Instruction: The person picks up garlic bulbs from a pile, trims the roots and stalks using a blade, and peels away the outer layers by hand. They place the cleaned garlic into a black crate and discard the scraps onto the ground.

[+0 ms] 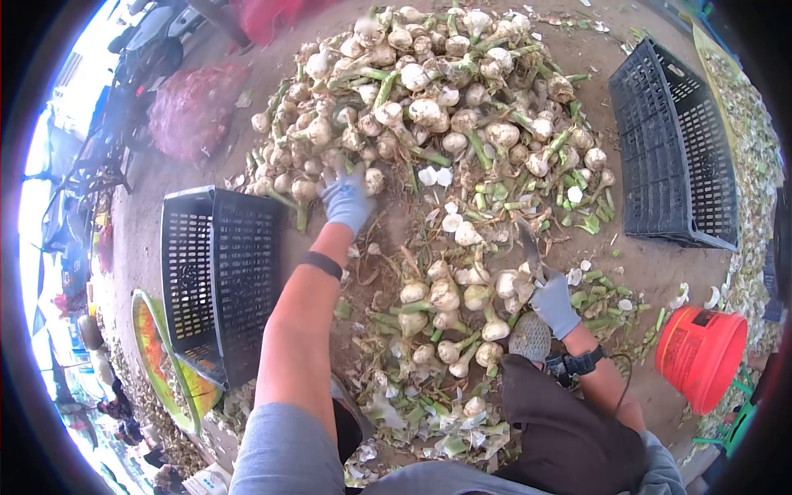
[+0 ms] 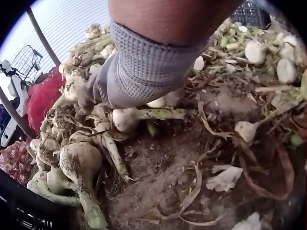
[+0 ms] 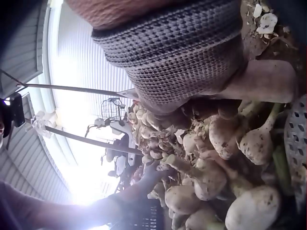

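Findings follow clock-face directions about the centre of the head view.

The garlic heap (image 1: 429, 111) fills 12 to 1 o'clock, its bulbs stacked loosely with stalks interlocked. Risk: pulling one bulb from the lower edge may bring those above rolling down.

The left crate (image 1: 247, 272) stands at 9 o'clock, the right crate (image 1: 652, 140) at 2. Bulbs lie close beside the left crate; a slide there could spread against its wall.

The nearer garlic pile (image 1: 445, 293), at 5 o'clock, sits among peelings. Bulbs dropped there may mix with scrap.

The red bucket (image 1: 693, 355), at 4 o'clock, leans visibly; a knock could roll it.

The left hand (image 1: 348, 198), gloved, at 10 to 11, has its fingers spread on bulbs at the heap's edge; a firm grip cannot be confirmed.

The right hand (image 1: 556, 305), gloved, at 4, grips a bladed tool (image 1: 530, 247) pointing towards 2 o'clock. Principal hazard: should the hands meet, a slip on a damp or dirty stalk may cut the left glove.

The shoe (image 1: 530, 337), just below the right hand, is exposed to a dropped blade.
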Demonstrator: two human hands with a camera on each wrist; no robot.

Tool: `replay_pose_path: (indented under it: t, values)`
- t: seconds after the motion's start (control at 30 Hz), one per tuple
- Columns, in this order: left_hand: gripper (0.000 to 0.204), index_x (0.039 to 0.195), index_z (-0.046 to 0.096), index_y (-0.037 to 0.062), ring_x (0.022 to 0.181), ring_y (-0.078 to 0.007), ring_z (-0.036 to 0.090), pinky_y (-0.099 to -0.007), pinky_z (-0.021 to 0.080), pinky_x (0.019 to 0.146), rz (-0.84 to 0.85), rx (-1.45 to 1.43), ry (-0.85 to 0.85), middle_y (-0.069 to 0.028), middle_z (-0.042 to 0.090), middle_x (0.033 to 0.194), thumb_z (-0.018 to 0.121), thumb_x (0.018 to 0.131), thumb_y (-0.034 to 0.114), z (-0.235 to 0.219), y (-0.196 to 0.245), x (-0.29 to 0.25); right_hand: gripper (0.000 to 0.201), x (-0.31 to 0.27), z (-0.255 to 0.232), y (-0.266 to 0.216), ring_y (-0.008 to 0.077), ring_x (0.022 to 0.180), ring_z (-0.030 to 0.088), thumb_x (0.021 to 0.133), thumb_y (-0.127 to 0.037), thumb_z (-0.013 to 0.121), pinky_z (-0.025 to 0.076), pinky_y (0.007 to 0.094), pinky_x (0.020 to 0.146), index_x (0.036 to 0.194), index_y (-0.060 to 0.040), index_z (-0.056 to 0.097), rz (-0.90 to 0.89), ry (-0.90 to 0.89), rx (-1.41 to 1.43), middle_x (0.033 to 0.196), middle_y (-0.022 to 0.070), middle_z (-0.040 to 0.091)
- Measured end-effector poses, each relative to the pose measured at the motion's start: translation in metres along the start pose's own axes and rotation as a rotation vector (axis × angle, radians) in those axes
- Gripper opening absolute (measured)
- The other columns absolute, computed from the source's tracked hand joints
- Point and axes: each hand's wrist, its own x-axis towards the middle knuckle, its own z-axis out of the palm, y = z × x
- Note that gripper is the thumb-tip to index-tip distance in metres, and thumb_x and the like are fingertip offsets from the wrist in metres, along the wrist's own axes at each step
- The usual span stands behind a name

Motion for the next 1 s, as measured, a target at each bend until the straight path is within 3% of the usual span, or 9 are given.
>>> replay_pose_path:
  t: [0.17,0.27,0.37,0.53,0.7,0.77,0.83,0.93,1.0]
  values:
    - [0.070,0.117,0.055,0.0052,0.125,-0.0316,0.044,-0.0487,0.021,0.112,0.244,-0.315,-0.091,-0.0128,0.056,0.119,0.078,0.058,0.034,-0.023,0.024,-0.031,0.030,0.001,-0.007,0.001,0.0093,0.066,0.054,0.077,-0.020,0.076,0.046,0.0287,0.061,0.094,0.0036,0.066,-0.047,-0.005,-0.104,0.073,0.0057,0.063]
    - [0.075,0.127,0.042,0.0005,0.106,-0.0303,0.058,-0.0410,0.043,0.100,0.189,-0.883,-0.364,-0.0221,0.057,0.116,0.076,0.065,0.027,-0.033,0.044,-0.072,0.029,-0.005,-0.005,-0.032,0.0105,0.066,0.056,0.078,-0.022,0.077,0.047,0.0286,0.061,0.088,0.0019,0.066,-0.114,0.002,-0.211,0.073,0.0064,0.064]
    - [0.074,0.127,0.041,0.0002,0.094,-0.0185,0.060,-0.0310,0.051,0.084,0.394,-1.023,-0.073,-0.0173,0.059,0.112,0.081,0.066,0.016,-0.014,0.060,-0.108,0.031,-0.012,0.003,-0.074,0.0292,0.062,0.060,0.069,-0.025,0.076,0.048,0.0360,0.059,0.090,-0.0048,0.065,-0.262,-0.041,-0.298,0.073,0.0158,0.063]
    - [0.076,0.122,0.044,0.0004,0.096,-0.0272,0.064,-0.0375,0.050,0.084,0.543,-1.019,-0.109,-0.0189,0.064,0.101,0.085,0.065,0.029,-0.021,0.085,-0.141,0.022,-0.024,0.019,-0.106,0.0310,0.068,0.061,0.064,-0.015,0.069,0.046,0.0431,0.058,0.083,-0.0097,0.058,-0.678,0.013,-0.666,0.074,0.0112,0.057]
    - [0.066,0.116,0.048,-0.0019,0.088,-0.0203,0.066,-0.0325,0.051,0.080,0.239,-1.634,-0.429,-0.0147,0.065,0.093,0.082,0.066,0.025,-0.040,0.096,-0.154,0.024,-0.018,0.024,-0.102,0.0306,0.068,0.062,0.062,-0.014,0.070,0.047,0.0407,0.059,0.083,-0.0110,0.057,-0.816,0.143,-0.690,0.079,0.0100,0.059]
    - [0.066,0.116,0.049,-0.0020,0.088,-0.0199,0.066,-0.0321,0.051,0.080,0.370,-1.448,-0.400,-0.0140,0.065,0.092,0.082,0.064,0.022,-0.069,0.094,-0.168,0.023,0.001,0.014,-0.087,0.0316,0.070,0.063,0.063,-0.015,0.070,0.048,0.0412,0.060,0.084,-0.0092,0.059,-0.781,0.150,-0.672,0.079,0.0120,0.062]
    - [0.069,0.116,0.049,-0.0017,0.087,-0.0196,0.065,-0.0325,0.051,0.081,0.659,-1.191,-0.232,-0.0121,0.065,0.092,0.082,0.059,0.018,-0.087,0.096,-0.188,0.025,0.034,-0.016,-0.064,0.0348,0.072,0.065,0.068,-0.019,0.070,0.051,0.0431,0.063,0.086,-0.0038,0.064,-0.107,0.061,-0.867,0.078,0.0182,0.066]
    - [0.063,0.111,0.055,0.0040,0.094,-0.0201,0.060,-0.0338,0.049,0.086,0.423,-1.371,-0.348,-0.0095,0.060,0.101,0.083,0.056,0.017,-0.093,0.101,-0.196,0.029,0.014,-0.031,-0.056,0.0375,0.073,0.066,0.071,-0.024,0.070,0.053,0.0443,0.065,0.089,-0.0016,0.067,-0.031,0.209,-0.467,0.076,0.0223,0.066]
    - [0.067,0.111,0.056,0.0048,0.099,-0.0262,0.056,-0.0384,0.047,0.088,0.602,-0.843,0.025,-0.0127,0.055,0.107,0.087,0.055,0.022,-0.084,0.098,-0.179,0.026,0.003,-0.019,-0.049,0.0383,0.072,0.064,0.076,-0.021,0.067,0.052,0.0409,0.064,0.095,-0.0022,0.067,-0.331,0.157,-0.580,0.080,0.0236,0.066]
